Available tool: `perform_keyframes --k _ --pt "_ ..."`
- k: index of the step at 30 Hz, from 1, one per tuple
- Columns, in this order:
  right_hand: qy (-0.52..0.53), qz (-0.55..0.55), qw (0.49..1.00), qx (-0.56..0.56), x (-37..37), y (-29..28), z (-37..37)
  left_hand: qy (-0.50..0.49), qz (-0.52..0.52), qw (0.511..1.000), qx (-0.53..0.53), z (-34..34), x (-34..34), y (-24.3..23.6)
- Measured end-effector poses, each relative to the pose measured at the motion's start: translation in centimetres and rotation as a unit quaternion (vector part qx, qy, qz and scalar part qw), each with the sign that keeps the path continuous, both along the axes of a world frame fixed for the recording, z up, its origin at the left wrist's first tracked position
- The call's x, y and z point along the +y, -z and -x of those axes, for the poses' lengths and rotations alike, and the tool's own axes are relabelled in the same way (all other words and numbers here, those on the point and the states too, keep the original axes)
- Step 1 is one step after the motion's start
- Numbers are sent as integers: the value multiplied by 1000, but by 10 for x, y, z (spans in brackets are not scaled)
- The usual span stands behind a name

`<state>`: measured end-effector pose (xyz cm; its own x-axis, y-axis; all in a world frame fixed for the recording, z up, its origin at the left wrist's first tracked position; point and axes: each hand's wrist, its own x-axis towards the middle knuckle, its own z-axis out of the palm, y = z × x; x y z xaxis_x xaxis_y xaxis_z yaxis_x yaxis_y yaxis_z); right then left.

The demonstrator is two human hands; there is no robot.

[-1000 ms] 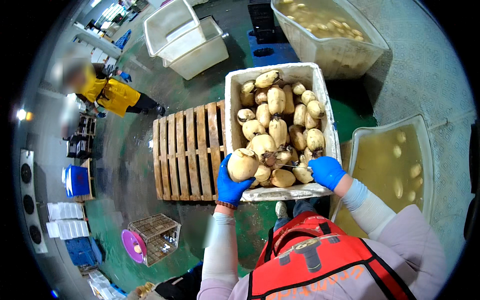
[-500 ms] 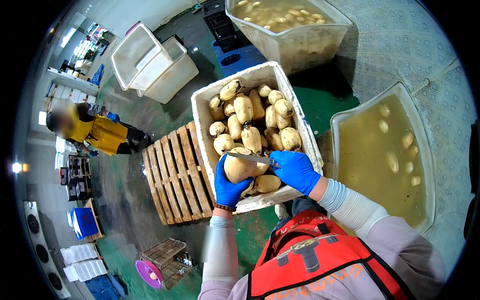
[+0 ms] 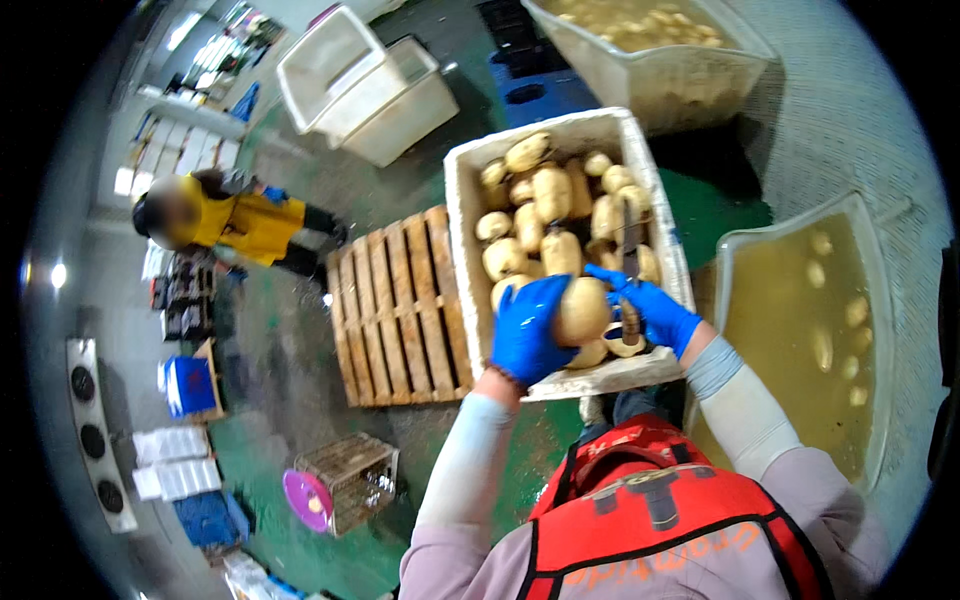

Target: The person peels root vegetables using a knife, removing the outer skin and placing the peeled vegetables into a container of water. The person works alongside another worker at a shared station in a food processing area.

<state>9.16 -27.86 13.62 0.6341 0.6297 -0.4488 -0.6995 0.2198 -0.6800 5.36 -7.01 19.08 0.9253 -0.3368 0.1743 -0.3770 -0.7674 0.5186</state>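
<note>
Root in hand: a pale, rounded root point(image 3: 584, 310) is being held above the 6 o'clock edge of the white crate point(image 3: 462, 240), just below the picture's centre.
Left hand: the left hand point(image 3: 527, 330), in a blue glove, is wrapping the root from its 9 o'clock side, fingers curled under and around it; the forearm in a pale sleeve is rising from 6 o'clock toward the crate.
Right hand: the right hand point(image 3: 650, 310), also blue-gloved, is closing around the handle of a knife point(image 3: 630, 250) at the root's 3 o'clock side; the wrist is bending inward, the sleeved forearm is coming in from 4 o'clock.
Knife: the dark blade is pointing toward 12 o'clock, over the pile.
Crate contents: more pale roots point(image 3: 550, 195) are lying heaped inside, filling the crate.
Pallet: a wooden pallet point(image 3: 395, 305) is lying at the crate's 9 o'clock side, touching it.
Water tub: a tub of yellowish water point(image 3: 800, 330) with floating pieces is standing at 3 o'clock.
Far tub: a second filled tub point(image 3: 650, 50) is standing at 12 o'clock.
Empty bins: stacked white bins point(image 3: 360, 80) are sitting at 11 o'clock.
Co-worker: a person in a yellow top point(image 3: 245, 220) is working at 9 o'clock, well apart.
</note>
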Motion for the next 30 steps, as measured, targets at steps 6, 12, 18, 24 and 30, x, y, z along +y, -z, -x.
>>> perform_keyframes --k 6,12,18,24,30 --pt "-3 -166 979 115 2 29 2 -15 -165 985 -46 2 -19 -22" --pt "89 -182 979 22 31 0 4 -216 682 657 236 23 -9 16" --pt "-6 -22 990 -138 29 -12 -4 -156 738 583 302 15 6 34" --pt "-49 407 646 -644 24 -34 -13 -220 474 828 203 13 22 41" --pt "-91 460 539 -700 31 -59 -16 -188 316 909 193 8 14 21"
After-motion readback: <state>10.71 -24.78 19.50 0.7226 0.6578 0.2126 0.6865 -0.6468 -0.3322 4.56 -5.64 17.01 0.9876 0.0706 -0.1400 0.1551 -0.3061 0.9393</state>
